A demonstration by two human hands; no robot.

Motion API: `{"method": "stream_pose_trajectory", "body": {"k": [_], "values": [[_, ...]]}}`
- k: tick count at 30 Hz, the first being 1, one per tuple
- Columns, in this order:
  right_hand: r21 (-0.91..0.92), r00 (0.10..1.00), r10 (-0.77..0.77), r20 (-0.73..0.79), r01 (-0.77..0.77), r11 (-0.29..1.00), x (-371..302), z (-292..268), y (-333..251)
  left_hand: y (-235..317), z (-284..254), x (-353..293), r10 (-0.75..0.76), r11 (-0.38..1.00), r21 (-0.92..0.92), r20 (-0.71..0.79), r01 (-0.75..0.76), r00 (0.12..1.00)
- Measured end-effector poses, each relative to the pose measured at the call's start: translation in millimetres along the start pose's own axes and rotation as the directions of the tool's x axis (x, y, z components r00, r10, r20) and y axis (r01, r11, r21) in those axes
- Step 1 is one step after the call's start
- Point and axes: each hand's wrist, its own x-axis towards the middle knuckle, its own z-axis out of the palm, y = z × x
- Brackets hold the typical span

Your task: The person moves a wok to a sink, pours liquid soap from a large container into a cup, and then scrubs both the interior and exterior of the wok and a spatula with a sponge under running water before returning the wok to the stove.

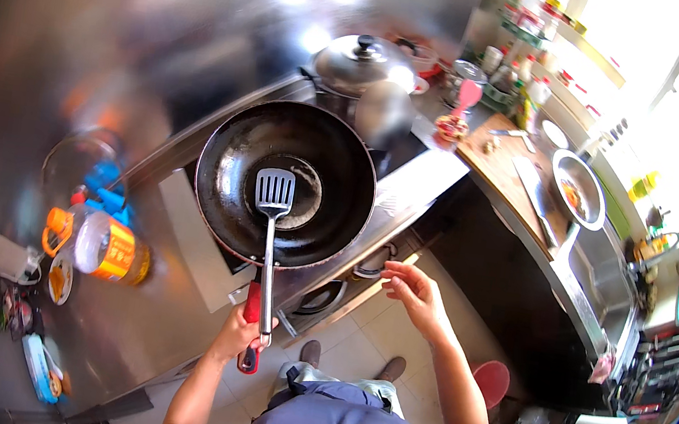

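Note:
A dark wok (339, 186) sits tilted on the stove, with a small shiny patch, apparently liquid, at its bottom. A metal slotted spatula (275, 191) lies across it, its handle running out over the wok's red handle (253, 304). My left hand (234, 335) is closed round the red handle, with the spatula's handle gathered into the same grip. My right hand (414, 297) hangs in the air right of the wok, above the stove's front edge. Its fingers are apart and slightly curled, with nothing in them.
A lidded pot (361, 73) stands behind the wok. Left on the counter are an oil bottle (108, 246) and a small dish (60, 278). At right, a knife (535, 195) lies on a cutting board (496, 160), beside a white pan (578, 190) with food.

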Motion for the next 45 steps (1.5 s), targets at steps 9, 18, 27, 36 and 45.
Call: {"method": "stream_pose_trajectory", "body": {"k": [9, 18, 27, 36, 45], "values": [[0.041, 0.82, -0.126, -0.558, 0.179, 0.983, -109.2, -214.8, 2.0, -20.9, 200.5, 53.2, -0.187, 0.976, 0.155, 0.264, 0.15, 0.946], [-0.032, 0.292, -0.088, -0.952, 0.191, 0.981, -265.3, -426.7, 24.4, -63.4, 441.5, 138.4, -0.411, 0.888, 0.428, 0.578, 0.167, 0.705], [-0.301, 0.039, -0.303, -0.952, 0.049, 0.952, -296.4, -590.0, -12.7, -102.9, 606.3, 250.2, -0.567, 0.823, 0.497, 0.757, 0.275, 0.325], [-0.538, 0.185, -0.516, -0.837, -0.46, 0.707, -261.7, -779.8, -70.7, -89.2, 720.8, 362.1, -0.622, 0.781, 0.572, 0.751, 0.25, 0.224], [-0.51, 0.04, -0.539, -0.842, -0.389, 0.768, -248.6, -952.7, -79.5, -73.9, 790.1, 410.6, -0.609, 0.792, 0.579, 0.73, 0.192, 0.308]]}}
